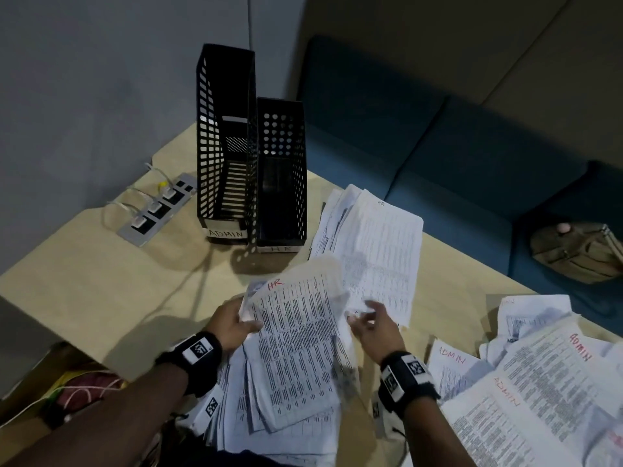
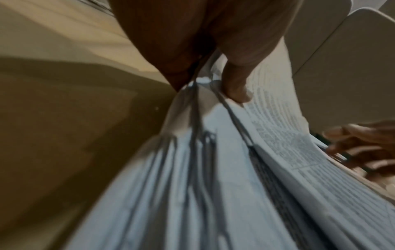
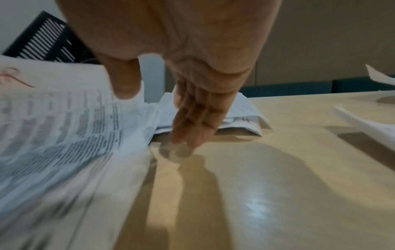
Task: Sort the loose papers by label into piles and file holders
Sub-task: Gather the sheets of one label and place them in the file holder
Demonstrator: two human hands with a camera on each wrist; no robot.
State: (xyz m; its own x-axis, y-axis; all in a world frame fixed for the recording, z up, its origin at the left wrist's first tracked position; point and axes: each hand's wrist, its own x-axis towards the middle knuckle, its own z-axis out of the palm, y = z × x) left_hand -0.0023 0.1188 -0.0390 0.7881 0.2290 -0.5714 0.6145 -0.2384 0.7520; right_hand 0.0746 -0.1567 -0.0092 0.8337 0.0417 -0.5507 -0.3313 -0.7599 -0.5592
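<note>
Left hand (image 1: 236,323) grip pinched on paper stack (image 1: 296,352) edge (top sheet marked HR) above counter (image 1: 101,291), right hand (image 1: 374,326) fingers spread, loosely extended, holding nothing, beside stack, file holders (image 1: 251,153) beyond.

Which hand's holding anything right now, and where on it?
Left hand pinches the paper stack at its upper left edge. Right hand is open and holds nothing.

Left hand (image 2: 203,42) pinches papers (image 2: 213,177) (printed, blurred).
</note>
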